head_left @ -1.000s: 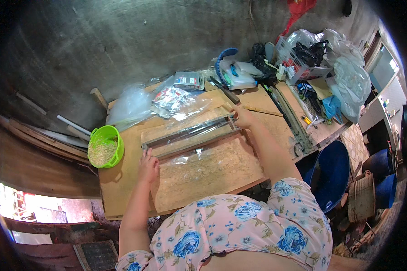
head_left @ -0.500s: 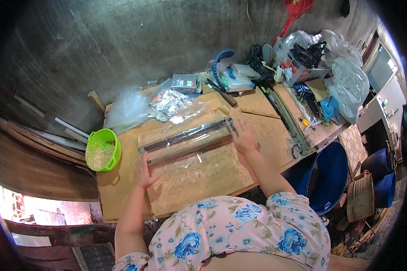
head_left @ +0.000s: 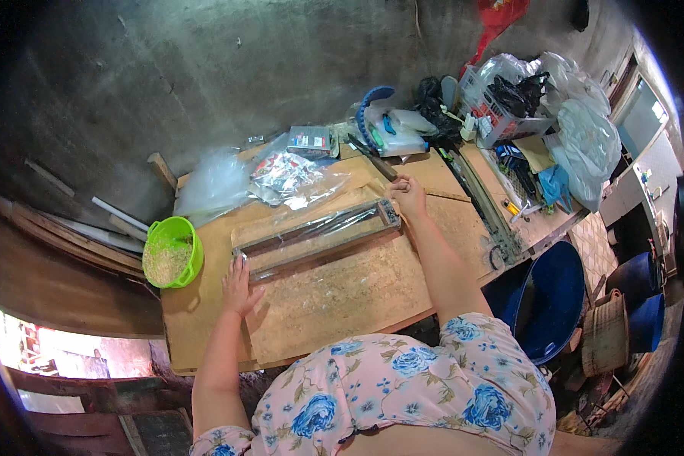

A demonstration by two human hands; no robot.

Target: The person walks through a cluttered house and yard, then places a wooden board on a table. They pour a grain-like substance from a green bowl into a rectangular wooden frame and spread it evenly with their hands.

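A long, narrow wooden frame (head_left: 311,254) with clear plastic film (head_left: 334,226) over it lies slightly slanted on a worn board (head_left: 327,304). My left hand (head_left: 240,290) rests flat at the frame's left end, fingers spread and fingertips touching its corner. Just beyond the frame's right end is my right hand (head_left: 410,199), its fingers bent round the butt of a wooden-handled knife (head_left: 378,162). That knife lies slanted, its dark blade pointing away to the far left. My fingers partly hide the handle's end.
On the left stands a green basket (head_left: 194,262) of pale shavings or grains. Plastic sheets (head_left: 216,182) and a crinkled silvery bag (head_left: 285,173) lie behind the frame. Farther right are a metal rail (head_left: 475,201) and a crate (head_left: 501,121) of bags. Blue tubs (head_left: 551,304) stand below the table's right edge.
My right hand has left the frame's right end and moved away from me to the knife handle, its fingers curling. My left hand stays at the frame's left end.
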